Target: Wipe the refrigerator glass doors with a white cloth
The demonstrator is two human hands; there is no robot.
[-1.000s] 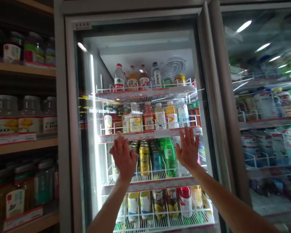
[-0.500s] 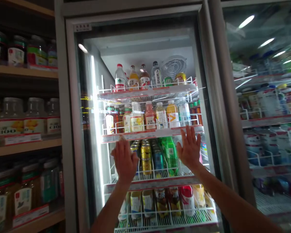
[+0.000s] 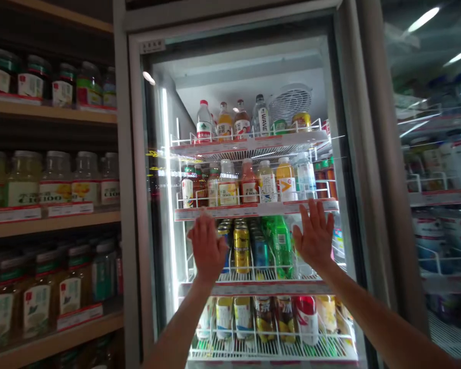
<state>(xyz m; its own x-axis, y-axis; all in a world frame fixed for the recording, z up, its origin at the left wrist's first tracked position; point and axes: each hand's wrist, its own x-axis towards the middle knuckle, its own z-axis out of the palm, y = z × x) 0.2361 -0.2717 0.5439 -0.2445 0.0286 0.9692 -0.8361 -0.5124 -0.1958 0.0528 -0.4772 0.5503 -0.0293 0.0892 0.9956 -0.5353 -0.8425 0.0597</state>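
Observation:
Both my hands are raised with their palms toward the closed glass door (image 3: 238, 66) of a lit drinks fridge. My left hand (image 3: 207, 251) has its fingers stretched upward and held close together, in front of the left part of the canned-drinks shelf. To the right, my right hand (image 3: 314, 233) is open with its fingers spread, just right of a green bottle (image 3: 281, 246). Between the hands, a gold can (image 3: 242, 248) shows behind the glass. Neither hand holds anything visible. Whether the palms press on the glass, I cannot tell.
On the left, wooden shelves (image 3: 54, 224) carry rows of bottles with price strips. Inside the fridge, wire shelves (image 3: 215, 212) hold juice bottles, cans and more drinks. A second glass-fronted fridge (image 3: 441, 197) stands on the right, beyond the metal door frame (image 3: 386, 179).
The view has swung left, so the fridge and both hands appear further right and more of the wooden shelves shows. My hands keep nearly the same pose before the glass.

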